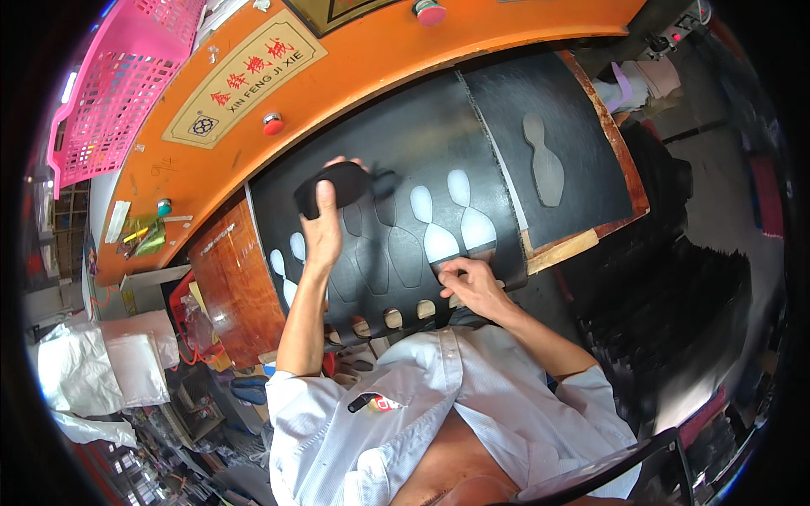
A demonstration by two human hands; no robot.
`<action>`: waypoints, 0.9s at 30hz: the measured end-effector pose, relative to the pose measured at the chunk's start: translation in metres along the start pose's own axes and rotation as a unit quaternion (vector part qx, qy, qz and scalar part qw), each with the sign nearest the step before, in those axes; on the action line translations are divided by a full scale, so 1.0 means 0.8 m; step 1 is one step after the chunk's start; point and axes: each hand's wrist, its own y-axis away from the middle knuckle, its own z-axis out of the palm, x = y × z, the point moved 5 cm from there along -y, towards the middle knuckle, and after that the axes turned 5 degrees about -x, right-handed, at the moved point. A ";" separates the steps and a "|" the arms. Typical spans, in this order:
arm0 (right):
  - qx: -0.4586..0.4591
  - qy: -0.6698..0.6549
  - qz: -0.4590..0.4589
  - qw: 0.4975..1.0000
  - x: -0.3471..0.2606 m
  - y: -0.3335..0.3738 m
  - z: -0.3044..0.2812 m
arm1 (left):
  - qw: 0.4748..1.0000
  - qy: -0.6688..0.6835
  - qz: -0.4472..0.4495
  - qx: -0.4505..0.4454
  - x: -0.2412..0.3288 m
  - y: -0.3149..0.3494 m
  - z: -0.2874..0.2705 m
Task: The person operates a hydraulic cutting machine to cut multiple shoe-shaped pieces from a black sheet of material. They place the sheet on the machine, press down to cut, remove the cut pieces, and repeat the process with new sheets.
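Note:
My left hand [326, 211] is closed around black sole-shaped pieces [346, 184], held above a black sheet [337, 152] and blurred by motion. Several sole-shaped openings in that sheet show white beneath, among them an opening [458, 187] at the right and a narrower-looking one [277, 260] at the left. Between them, thin cut outlines [405, 253] of more soles are still filled with black material. My right hand [474, 287] is low over the sheet, its fingertips bent together at the wide end of an opening [439, 240]; what they pinch, if anything, is hidden.
An orange machine beam [354, 76] with red knobs spans the far side. A grey sole-shaped piece [547, 169] rests on a black board [582, 152] at the right. A pink basket [126, 93] stands far left, above a reddish wooden board [236, 287]. Dark material [675, 312] is piled at right.

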 end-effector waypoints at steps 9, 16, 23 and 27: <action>-0.054 -0.346 0.118 0.929 0.028 -0.063 0.037 | 0.831 -0.377 0.132 -0.387 -0.073 0.098 0.065; -0.015 -0.282 0.065 0.957 0.034 -0.035 0.043 | 0.839 -0.365 0.192 -0.356 -0.097 0.106 0.064; 0.060 -0.173 0.014 0.983 0.030 -0.012 0.053 | 0.972 -0.015 -0.025 -0.232 -0.084 0.074 0.023; 0.157 0.085 -0.018 0.984 0.004 0.012 0.058 | 0.988 0.120 -0.053 -0.085 -0.045 0.002 -0.037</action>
